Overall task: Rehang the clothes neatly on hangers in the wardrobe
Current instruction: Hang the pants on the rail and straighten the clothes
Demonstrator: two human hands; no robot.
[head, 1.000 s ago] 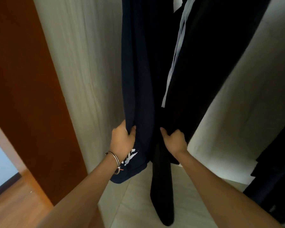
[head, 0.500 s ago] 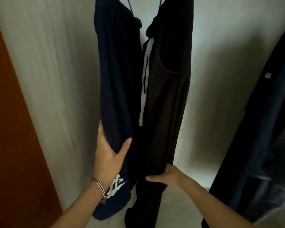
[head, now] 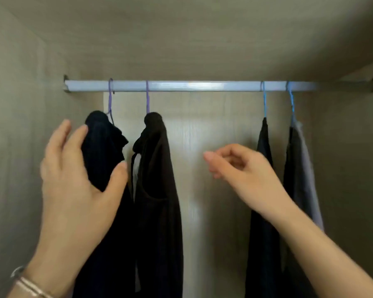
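A pale rail (head: pixel 202 86) spans the wardrobe top. On it hang a navy garment (head: pixel 103 151) on a purple hanger (head: pixel 110 100) at the left, and a dark brown garment (head: pixel 157 179) on a second purple hanger (head: pixel 147 97) beside it. My left hand (head: pixel 73 179) is spread against the navy garment's upper part, fingers apart, thumb on its front. My right hand (head: pixel 243 168) hovers in the gap to the right of the brown garment, fingers loosely curled, holding nothing.
Two more garments hang on blue hangers at the right: a dark one (head: pixel 264 168) and a grey one (head: pixel 302 168). The wardrobe's left wall (head: pixel 19 147), back panel (head: pixel 213 130) and ceiling (head: pixel 181 35) close in the space.
The view has risen from the garments' hems to the rail. Both hands let go of the lower fabric and moved up; the left now touches the navy garment's top, the right is free.
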